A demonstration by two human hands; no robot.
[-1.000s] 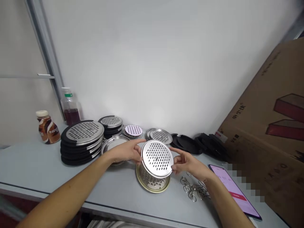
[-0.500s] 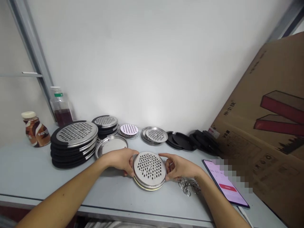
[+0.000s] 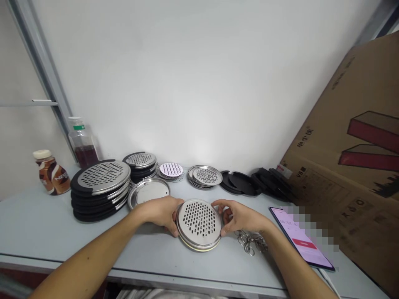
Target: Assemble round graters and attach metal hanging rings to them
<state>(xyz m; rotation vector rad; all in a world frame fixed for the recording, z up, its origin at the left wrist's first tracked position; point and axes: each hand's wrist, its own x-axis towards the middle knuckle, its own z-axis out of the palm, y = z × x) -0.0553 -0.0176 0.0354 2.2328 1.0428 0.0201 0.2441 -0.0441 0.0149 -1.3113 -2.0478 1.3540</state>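
Between my hands is a round metal disc with rows of slots, like a grater plate (image 3: 199,222), seated on a round metal piece with a yellowish lower edge. My left hand (image 3: 163,211) grips its left rim, thumb in front and fingers curled behind. On the opposite rim, my right hand (image 3: 237,216) pinches with thumb and fingers. A shallow round metal tray (image 3: 149,192) lies behind my left hand. Small metal rings or clips (image 3: 252,243) are heaped beside my right wrist.
Black-rimmed slotted discs stand in a tall stack (image 3: 101,191) and a smaller stack (image 3: 140,162) at left. Loose metal discs (image 3: 205,176) and black rings (image 3: 245,183) lie along the wall. A phone (image 3: 307,245), a cardboard box (image 3: 352,166) and two bottles (image 3: 52,174) flank the table.
The view has shifted slightly, so everything sits a little further right. Both hands keep their hold on the slotted disc, and my right index finger is more bent.
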